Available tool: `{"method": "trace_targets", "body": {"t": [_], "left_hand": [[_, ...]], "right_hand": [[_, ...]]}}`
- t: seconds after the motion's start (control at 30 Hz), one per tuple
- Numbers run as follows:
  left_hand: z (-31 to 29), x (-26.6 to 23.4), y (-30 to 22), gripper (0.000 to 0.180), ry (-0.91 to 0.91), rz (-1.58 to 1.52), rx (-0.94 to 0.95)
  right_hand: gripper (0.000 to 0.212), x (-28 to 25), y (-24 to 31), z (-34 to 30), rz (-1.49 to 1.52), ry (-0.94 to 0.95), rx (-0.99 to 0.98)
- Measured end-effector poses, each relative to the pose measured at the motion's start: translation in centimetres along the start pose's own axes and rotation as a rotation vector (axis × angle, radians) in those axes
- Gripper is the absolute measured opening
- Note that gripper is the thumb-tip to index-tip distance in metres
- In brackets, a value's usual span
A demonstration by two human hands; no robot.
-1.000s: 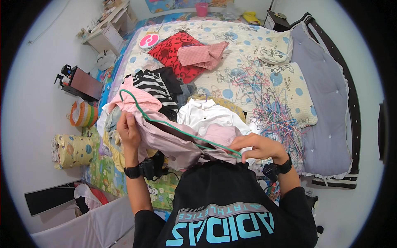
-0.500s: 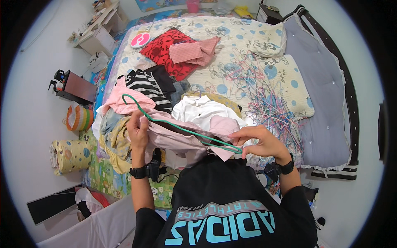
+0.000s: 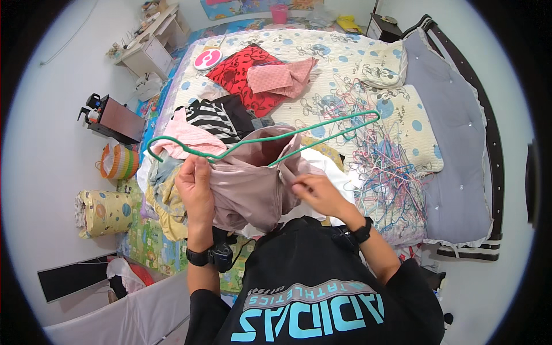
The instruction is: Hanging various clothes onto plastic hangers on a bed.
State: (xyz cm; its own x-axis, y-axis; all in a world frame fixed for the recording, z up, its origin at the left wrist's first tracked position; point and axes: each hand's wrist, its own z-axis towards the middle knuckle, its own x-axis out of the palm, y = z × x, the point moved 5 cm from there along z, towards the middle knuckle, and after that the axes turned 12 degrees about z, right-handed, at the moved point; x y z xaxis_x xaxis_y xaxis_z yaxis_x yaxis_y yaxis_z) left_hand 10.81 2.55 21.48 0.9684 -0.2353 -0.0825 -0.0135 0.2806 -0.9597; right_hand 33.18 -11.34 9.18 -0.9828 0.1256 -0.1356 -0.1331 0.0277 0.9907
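Note:
My left hand point(image 3: 195, 192) is closed around the neck of a green wire hanger point(image 3: 313, 127) and the edge of a dusty-pink garment with a zip point(image 3: 244, 192). The hanger's hook curls out to the left, above that hand. Its long right end sticks out bare over the bed, while the nearer part passes across the garment's opening. My right hand point(image 3: 322, 195) has its fingers bent against the garment's right edge, pinching the cloth below the hanger; the fingertips are partly hidden and slightly blurred.
A white shirt point(image 3: 322, 164), a light pink garment point(image 3: 187, 133) and striped black clothing point(image 3: 215, 123) lie heaped on the bed. A tangled pile of hangers point(image 3: 391, 184) is at right. Farther back are a red cushion point(image 3: 233, 77) and folded pink cloth point(image 3: 270, 79).
The hanger's right end has left my right hand and swung up and away over the bed. My right hand has moved left onto the garment's edge, and the garment's opening is wider.

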Motion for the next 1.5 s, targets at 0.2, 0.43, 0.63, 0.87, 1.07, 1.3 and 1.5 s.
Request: {"method": "trace_targets", "body": {"t": [0.2,0.43,0.63,0.87,1.07,1.3,1.5], "left_hand": [[0.0,-0.2,-1.4,0.023,0.053,0.14,-0.003],[1.7,-2.5,-2.4,0.025,-0.173,0.223,0.013],[2.7,-6.7,-0.4,0.029,-0.275,0.117,-0.02],[0.0,-8.3,-3.4,0.029,-0.147,0.278,0.063],[-2.0,-10.2,-4.7,0.034,-0.182,0.366,0.103],[-2.6,-11.8,-4.9,0.034,-0.084,0.303,0.163],[-4.4,-15.0,-4.3,0.042,-0.104,0.446,0.225]], "right_hand": [[0.027,4.6,2.1,5.6,-0.216,0.034,-0.205],[0.036,11.4,-2.4,3.3,-0.3,0.293,-0.688],[0.042,14.0,-1.9,1.4,-0.234,0.945,-0.124],[0.032,7.0,3.1,-0.2,-0.623,0.518,-0.524],[0.061,-1.3,8.7,1.8,-0.402,0.224,-0.358],[0.029,2.5,5.4,3.3,-0.672,0.506,-0.58],[0.019,-0.5,12.6,0.0,-0.746,0.42,-0.846]]}}
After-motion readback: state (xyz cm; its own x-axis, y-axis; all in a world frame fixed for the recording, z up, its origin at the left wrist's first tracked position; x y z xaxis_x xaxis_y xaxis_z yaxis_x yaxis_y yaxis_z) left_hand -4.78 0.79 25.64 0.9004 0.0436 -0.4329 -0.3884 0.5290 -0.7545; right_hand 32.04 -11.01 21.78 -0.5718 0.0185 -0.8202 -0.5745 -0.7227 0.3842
